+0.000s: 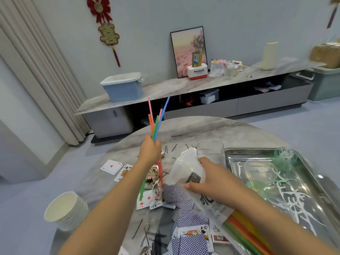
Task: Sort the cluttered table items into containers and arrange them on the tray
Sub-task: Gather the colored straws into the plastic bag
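Note:
My left hand [150,150] grips a bunch of coloured straws [157,122] upright above the table, their lower ends hanging below the fist. My right hand [207,178] holds the white plastic straw bag [185,169], which lies across the table with more straws [246,230] showing in its lower end. A clear ribbed container [210,150] stands just behind the bag. The metal tray [312,183] on the right holds a clear bowl [260,171], green floss picks and white picks. Playing cards [185,205] and hairpins [147,234] litter the marble table [202,127].
A stack of paper cups [66,210] lies at the table's left edge. Two face-up cards [117,168] lie apart on the left. Beyond the table a low cabinet carries a blue lidded box [122,87], a framed picture and small items.

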A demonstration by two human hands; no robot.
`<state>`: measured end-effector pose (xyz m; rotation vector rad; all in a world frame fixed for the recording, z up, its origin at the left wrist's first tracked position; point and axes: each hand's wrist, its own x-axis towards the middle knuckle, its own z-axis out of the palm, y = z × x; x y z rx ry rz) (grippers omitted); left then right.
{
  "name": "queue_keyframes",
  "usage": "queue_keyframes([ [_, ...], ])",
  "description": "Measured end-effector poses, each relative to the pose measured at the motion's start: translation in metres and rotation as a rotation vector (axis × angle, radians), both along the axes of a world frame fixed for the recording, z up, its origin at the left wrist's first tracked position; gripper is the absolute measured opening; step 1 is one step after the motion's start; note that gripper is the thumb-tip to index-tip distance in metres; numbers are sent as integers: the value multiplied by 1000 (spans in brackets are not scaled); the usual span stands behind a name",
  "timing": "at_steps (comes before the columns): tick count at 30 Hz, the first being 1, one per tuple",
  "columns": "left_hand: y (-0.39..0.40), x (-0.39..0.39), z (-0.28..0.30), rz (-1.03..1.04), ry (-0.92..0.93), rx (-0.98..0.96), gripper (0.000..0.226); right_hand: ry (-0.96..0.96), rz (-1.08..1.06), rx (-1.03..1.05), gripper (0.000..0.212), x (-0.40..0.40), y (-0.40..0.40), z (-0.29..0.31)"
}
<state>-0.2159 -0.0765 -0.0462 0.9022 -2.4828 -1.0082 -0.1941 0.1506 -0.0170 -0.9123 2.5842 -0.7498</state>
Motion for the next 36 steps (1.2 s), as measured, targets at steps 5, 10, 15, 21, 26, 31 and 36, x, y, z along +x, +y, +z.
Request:
queue_keyframes([
  [5, 13, 37, 49, 10, 175, -9, 12, 59, 11, -15, 75, 22, 18, 20],
  [10, 33, 82, 69, 83, 239, 245, 18, 108, 38, -8, 85, 44, 40, 27],
  [15, 49, 131, 43, 141, 262, 542, 29, 107, 68, 3, 91, 65, 57, 21],
  [21, 56, 166, 13, 339, 230, 505, 47, 98, 106, 31, 92, 75, 61, 16],
  [26, 64, 182, 4, 356, 374, 458, 46, 73, 59, 8, 88, 66, 70, 14],
  [31, 76, 178, -4, 329, 491, 444, 45, 74, 86, 23, 86, 66, 65, 5],
  [36, 78, 171, -6, 222, 573, 443, 32, 98, 97, 28, 84, 66, 58, -4],
])
